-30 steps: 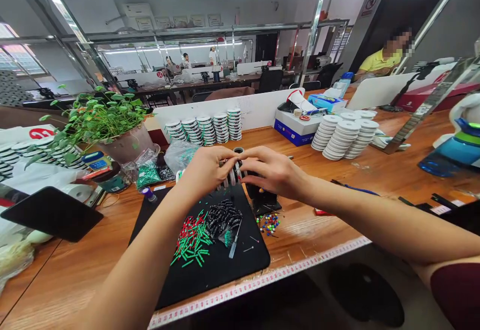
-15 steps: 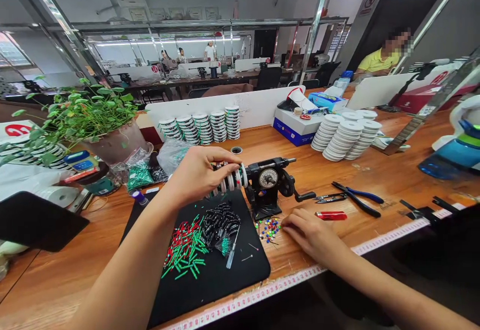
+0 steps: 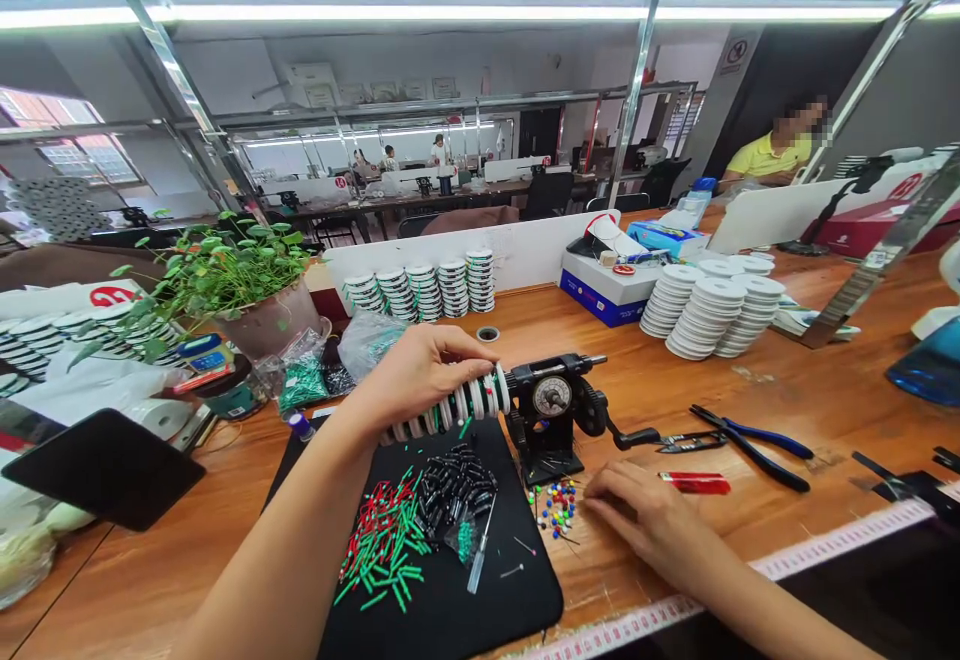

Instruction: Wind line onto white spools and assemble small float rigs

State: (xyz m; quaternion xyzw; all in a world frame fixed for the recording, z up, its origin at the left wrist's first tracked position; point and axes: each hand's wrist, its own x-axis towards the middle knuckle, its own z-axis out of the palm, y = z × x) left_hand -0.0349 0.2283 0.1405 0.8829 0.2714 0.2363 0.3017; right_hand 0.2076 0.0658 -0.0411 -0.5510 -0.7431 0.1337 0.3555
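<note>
My left hand (image 3: 431,370) is closed over a row of white spools (image 3: 472,398) wound with green and dark line. The row sits at the left end of a black hand-cranked winder (image 3: 551,410) with a round dial. On the wood, my right hand (image 3: 637,500) lies with fingers bent together beside a cluster of ball-headed pins (image 3: 556,508); its fingertips are partly hidden. Below my left hand, a black mat (image 3: 517,600) carries red and green slim floats (image 3: 386,540), black tubes (image 3: 454,485), a small bag of green beads (image 3: 466,540) and a needle-like tool (image 3: 478,565).
Pliers (image 3: 757,445), small cutters (image 3: 690,442) and a red-handled knife (image 3: 697,482) lie right of the winder. Stacked white spools (image 3: 709,315) and a blue-white box (image 3: 600,285) stand behind. A potted plant (image 3: 262,315) is back left. A person in yellow (image 3: 772,155) sits far right.
The camera view has tilted up, so the bench appears lower. My left hand stays on the spools, and my right hand stays beside the pins.
</note>
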